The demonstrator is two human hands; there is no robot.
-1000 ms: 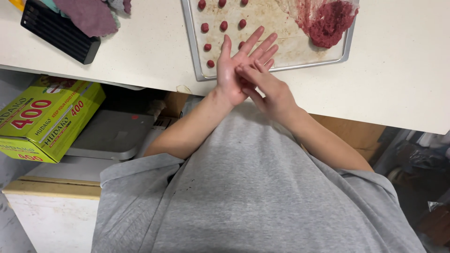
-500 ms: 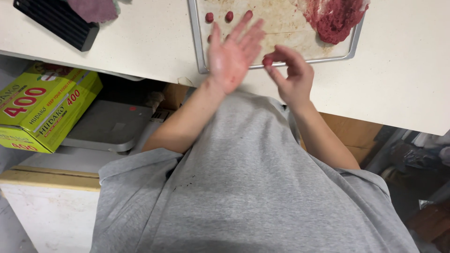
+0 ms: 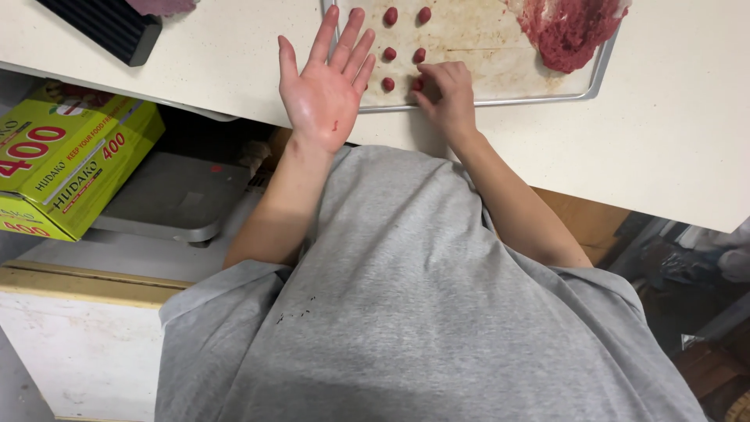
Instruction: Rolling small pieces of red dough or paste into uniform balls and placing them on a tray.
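Small meatball (image 3: pixel 417 84) at near edge of metal tray (image 3: pixel 598 78), pinched between right hand (image 3: pixel 447 98) fingertips; round, no clear long axis. Left hand (image 3: pixel 324 86) flat open, palm up, holding nothing. Raw mince heap (image 3: pixel 569 31) at tray's far corner.

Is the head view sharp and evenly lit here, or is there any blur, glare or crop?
Head view: sharp, soft even light, no glare; left hand and right hand crisp; metal tray and raw mince cropped by the top edge; under-counter area dim.
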